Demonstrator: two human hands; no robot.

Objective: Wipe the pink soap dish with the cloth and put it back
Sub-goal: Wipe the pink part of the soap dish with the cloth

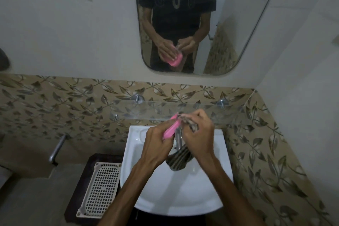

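My left hand (157,138) grips the pink soap dish (171,129) and holds it tilted on edge above the white sink (176,192). My right hand (197,134) grips a striped grey cloth (178,159) and presses its bunched upper part against the dish's far end. The cloth's loose end hangs down below my right hand over the basin. The mirror (183,24) reflects both hands and the pink dish.
A glass shelf (156,111) runs along the leaf-patterned tiles just behind my hands. The tap (178,140) stands under the hands, partly hidden. A white perforated basket (100,187) sits on a dark stool left of the sink. A metal pipe (56,149) sticks out of the left wall.
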